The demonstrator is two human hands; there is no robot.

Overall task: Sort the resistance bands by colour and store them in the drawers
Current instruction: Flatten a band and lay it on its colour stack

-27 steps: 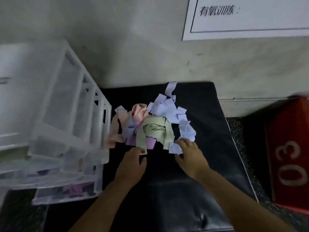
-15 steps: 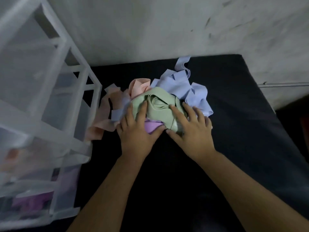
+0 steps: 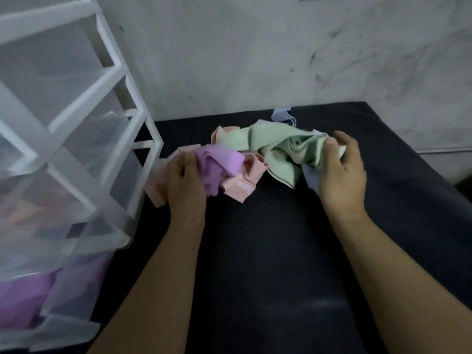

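Clearly the sorting was only partly done. The white-framed drawer unit (image 3: 76, 123) stood with its clear drawers pulled out, and the lowest drawer (image 3: 25, 297) held a heap of purple. A drawer above it showed something pinkish through the plastic, too blurred to name. The rest of the bands lay in a tangle on the black pad (image 3: 268, 251) just to the right of the unit, so most of the separating and storing was, by my reckoning, yet to do.

The person's left hand (image 3: 184, 177), nearest the unit, had its fingers curled round a crumpled purple band (image 3: 217, 164). The right hand (image 3: 342, 169), farther from the unit, pinched one end of a green band (image 3: 281, 152) between thumb and fingers, and the band was drawn out in loose folds between the two hands. Pink bands (image 3: 240, 185) sat bunched under and beside the purple one, some touching the unit's foot. Pale blue bands (image 3: 283, 116) peeped out behind the green, on the side away from the unit. All looked soft, flat and limp, wound through one another.
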